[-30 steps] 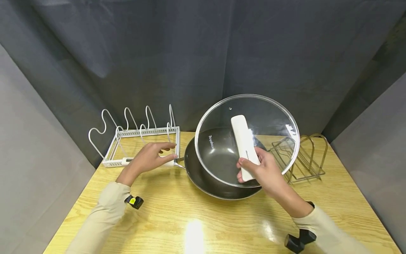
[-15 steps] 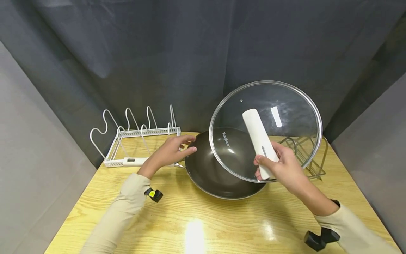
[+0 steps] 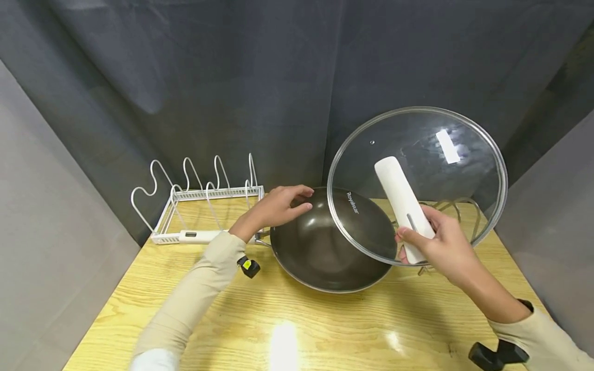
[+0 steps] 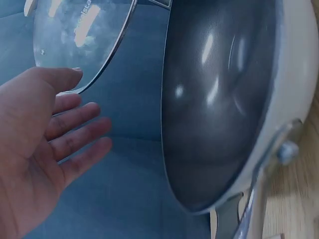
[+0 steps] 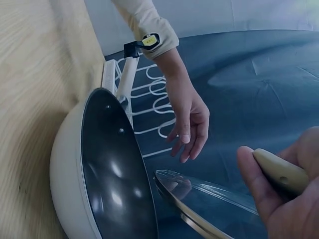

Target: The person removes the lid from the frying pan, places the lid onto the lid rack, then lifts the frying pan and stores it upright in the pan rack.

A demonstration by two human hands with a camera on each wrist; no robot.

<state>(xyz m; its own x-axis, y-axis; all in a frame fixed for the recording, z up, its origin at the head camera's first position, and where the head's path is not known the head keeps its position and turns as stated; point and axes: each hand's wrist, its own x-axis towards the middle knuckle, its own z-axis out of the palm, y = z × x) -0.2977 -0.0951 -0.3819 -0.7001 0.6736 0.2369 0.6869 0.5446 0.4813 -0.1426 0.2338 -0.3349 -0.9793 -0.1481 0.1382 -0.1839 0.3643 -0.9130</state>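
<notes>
while the white lid handle is clasped by the right grip, the glass lid is held up at a tilt in the head view, in front of the right part of the dark pan. the pan is set on the wooden tabletop, and its pale pan handle is pointed left, along the front of a white rack. a wire rack at the right is mostly covered by the lid, and a dark curtain is hung behind. above the left part of the pan the left grip is held — fingers relaxed, with nothing grasped.

in the left wrist view, the left grip is shown with loosely bent fingers, apart from the pan; the lid is seen beyond the thumb. a metal bracket is fixed to the pan's outer wall.

in the right wrist view, the end of the lid handle is seen inside the right grip, and the lid is shown nearly edge-on, near the pan's rim. the left grip is seen beyond, below a beige sleeve — the white rack is partly hidden behind it.
</notes>
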